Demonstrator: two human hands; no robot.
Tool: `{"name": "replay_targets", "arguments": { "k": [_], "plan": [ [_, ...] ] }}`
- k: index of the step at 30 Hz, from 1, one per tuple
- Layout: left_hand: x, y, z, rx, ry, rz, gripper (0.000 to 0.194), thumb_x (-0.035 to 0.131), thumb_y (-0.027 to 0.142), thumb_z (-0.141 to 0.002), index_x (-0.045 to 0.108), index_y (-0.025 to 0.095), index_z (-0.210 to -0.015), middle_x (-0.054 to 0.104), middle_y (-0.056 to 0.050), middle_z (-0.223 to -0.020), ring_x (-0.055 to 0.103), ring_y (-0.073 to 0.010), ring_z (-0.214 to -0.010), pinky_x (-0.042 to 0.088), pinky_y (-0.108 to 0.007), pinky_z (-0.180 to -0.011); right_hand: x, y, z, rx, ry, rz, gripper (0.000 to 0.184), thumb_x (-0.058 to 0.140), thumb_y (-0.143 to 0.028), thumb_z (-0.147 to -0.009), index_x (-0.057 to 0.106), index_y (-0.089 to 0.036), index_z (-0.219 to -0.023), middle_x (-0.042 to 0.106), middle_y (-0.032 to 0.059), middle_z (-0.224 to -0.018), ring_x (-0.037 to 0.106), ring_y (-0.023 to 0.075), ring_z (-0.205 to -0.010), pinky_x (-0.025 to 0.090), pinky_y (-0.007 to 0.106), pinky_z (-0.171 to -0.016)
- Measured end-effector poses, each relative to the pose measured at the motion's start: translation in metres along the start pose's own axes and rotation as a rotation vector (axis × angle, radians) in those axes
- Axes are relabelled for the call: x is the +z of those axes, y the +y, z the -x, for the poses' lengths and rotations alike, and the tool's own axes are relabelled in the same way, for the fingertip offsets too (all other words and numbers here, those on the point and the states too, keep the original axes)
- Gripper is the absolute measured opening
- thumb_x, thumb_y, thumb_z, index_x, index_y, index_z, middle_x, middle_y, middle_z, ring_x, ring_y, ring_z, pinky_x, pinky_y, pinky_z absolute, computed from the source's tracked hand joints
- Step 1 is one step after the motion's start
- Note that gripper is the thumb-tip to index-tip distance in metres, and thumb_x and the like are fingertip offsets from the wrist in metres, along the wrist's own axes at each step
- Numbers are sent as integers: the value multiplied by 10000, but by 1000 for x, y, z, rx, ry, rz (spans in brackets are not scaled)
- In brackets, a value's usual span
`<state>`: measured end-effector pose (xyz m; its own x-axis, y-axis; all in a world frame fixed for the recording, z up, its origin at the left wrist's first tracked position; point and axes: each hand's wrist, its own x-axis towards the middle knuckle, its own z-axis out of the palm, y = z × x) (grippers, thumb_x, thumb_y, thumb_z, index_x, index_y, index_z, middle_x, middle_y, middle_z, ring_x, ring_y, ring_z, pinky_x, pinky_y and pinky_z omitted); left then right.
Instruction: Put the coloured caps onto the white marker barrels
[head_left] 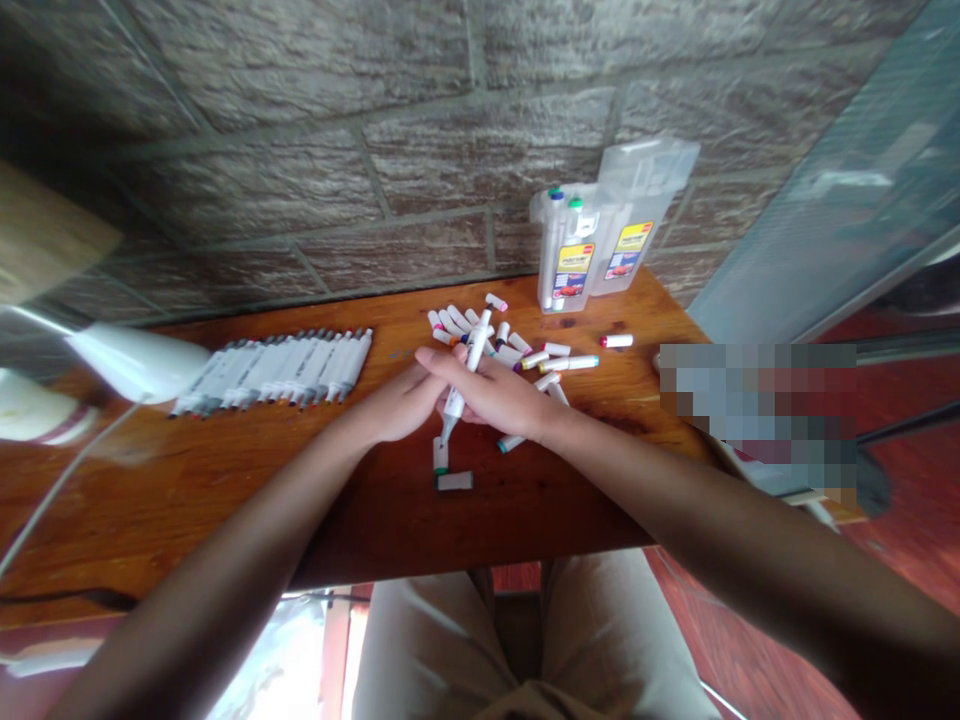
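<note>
My right hand (514, 398) is closed around a white marker (466, 368), its thumb stretched across the barrel. The marker slants, with a tapered grey end pointing down toward me and a dark tip at the top. My left hand (409, 402) presses against the right one and closes on the same marker; most of its fingers are hidden. Beyond the hands lies a loose pile of white caps (452, 322) with coloured ends. Nearer me on the table are a green-ended cap (440, 456) and another white cap (455, 481).
A row of white markers (274, 368) lies side by side at left, near a white lamp (131, 358) and its cord. An open clear plastic case (551, 262) with a few markers stands at the back right. The wooden table (360, 525) meets a stone wall (420, 170).
</note>
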<state>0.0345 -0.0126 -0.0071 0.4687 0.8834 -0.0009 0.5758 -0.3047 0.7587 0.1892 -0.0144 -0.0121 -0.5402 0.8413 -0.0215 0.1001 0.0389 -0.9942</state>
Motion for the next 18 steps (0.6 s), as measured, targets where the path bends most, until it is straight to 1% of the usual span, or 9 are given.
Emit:
{"name": "replay_targets", "arguments": {
  "k": [3,5,11,14,16,18],
  "plan": [
    [0,-5,1,20,30,-25,719,193,709,-995,640,155,-899,681,-57,-855,632,-212,-859,568,-317,-845,0,0,0,-76,-18,-9,536,502,-671,-927,483,-195,-682,506,-20,-651,503,126,-695,406,249,-661],
    [-1,-8,2,25,27,-40,706,181,690,-1007,634,157,-908,693,-64,-892,635,-216,-874,569,-315,-830,0,-1,0,-96,-22,11,526,495,-668,-930,462,-200,-692,513,-20,-677,514,129,-731,421,251,-697],
    [-1,-10,1,50,38,-66,661,190,668,-1014,590,182,-813,649,-48,-790,630,-208,-832,564,-279,-795,-1,-1,0,-124,-41,2,504,465,-635,-960,528,-186,-740,541,-20,-696,537,127,-748,428,247,-728],
    [-1,-8,1,48,32,-87,690,149,652,-1024,626,177,-874,656,-49,-795,626,-210,-826,561,-290,-847,-1,0,0,-132,-39,6,489,466,-607,-972,561,-180,-754,548,-19,-693,541,127,-748,424,244,-726],
    [-1,-8,2,49,37,-103,689,154,640,-1030,649,171,-928,657,-49,-791,624,-215,-830,550,-308,-904,-1,0,0,-131,-39,18,485,462,-599,-977,576,-178,-765,544,-22,-685,535,124,-730,419,244,-716],
    [-2,-8,3,47,43,-109,680,166,629,-1034,658,167,-952,646,-46,-769,625,-221,-822,544,-320,-926,-2,0,0,-123,-37,33,492,456,-600,-980,589,-176,-770,536,-26,-674,524,119,-709,411,244,-705]
  ]
}}
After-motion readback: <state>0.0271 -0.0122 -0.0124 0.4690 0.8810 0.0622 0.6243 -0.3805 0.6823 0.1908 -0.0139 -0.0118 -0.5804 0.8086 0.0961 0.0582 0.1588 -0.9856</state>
